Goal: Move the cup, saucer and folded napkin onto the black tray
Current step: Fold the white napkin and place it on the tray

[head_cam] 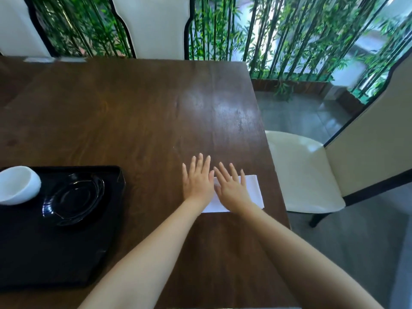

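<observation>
A white folded napkin (253, 189) lies flat on the dark wooden table (138, 112), close to its right edge. My left hand (198, 179) and my right hand (231, 186) rest flat on the napkin side by side, fingers spread, covering its left half. Neither hand grips anything. The black tray (55, 253) sits at the table's near left. On it stand a white cup (17, 185) at the far left corner and a glossy black saucer (74, 198) beside the cup.
A cream chair (305, 172) stands right of the table, its seat near the napkin's edge. Another cream chair back (153, 25) rises behind the far edge, in front of bamboo plants. The table's right edge runs just past the napkin.
</observation>
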Motion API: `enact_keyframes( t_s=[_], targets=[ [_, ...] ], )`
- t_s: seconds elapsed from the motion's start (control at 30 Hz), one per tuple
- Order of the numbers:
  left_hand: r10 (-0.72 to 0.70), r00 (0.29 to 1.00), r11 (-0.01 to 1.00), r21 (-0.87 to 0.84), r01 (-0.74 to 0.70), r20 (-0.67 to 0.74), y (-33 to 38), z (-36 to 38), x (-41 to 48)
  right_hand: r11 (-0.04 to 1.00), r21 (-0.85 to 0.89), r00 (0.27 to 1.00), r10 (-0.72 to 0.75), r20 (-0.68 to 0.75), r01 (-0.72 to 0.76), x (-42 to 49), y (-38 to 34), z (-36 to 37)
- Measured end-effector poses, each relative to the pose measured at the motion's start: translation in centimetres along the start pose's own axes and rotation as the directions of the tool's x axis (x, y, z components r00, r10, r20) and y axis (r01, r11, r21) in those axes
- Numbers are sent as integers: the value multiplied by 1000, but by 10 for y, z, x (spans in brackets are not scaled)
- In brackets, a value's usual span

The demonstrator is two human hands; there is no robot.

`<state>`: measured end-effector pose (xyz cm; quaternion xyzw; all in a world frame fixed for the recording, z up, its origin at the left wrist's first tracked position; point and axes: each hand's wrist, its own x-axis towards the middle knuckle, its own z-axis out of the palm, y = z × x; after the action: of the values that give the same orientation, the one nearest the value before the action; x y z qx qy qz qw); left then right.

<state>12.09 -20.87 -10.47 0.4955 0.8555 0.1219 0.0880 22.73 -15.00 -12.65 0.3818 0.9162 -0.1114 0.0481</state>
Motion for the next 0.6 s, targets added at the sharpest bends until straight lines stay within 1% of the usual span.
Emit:
enact_keyframes(
  t_s=[0.1, 0.17, 0.33, 0.47, 0.6],
  targets=[
    [-20, 996, 1000, 7, 20, 83, -11, 29, -17, 1000, 1, 1000, -2, 24, 2, -8, 0, 16],
    [-15, 996, 999, 47, 11, 91, -17, 42, -23, 1000, 11, 1000, -2, 12, 2, -10, 1, 24],
    [38, 998, 988, 150, -44, 49, -23, 56, -23, 1000, 7, 998, 6, -66, -6, -9, 4, 37],
    [30, 999, 988, 148, -34, 27, -27, 61, -23, 999, 42, 994, -4, -107, 8, -8, 8, 42],
    [18, 1000, 988, 151, -18, 1, -26, 62, -24, 999, 22, 990, 46, -130, -43, -13, 31, 38]
  ],
)
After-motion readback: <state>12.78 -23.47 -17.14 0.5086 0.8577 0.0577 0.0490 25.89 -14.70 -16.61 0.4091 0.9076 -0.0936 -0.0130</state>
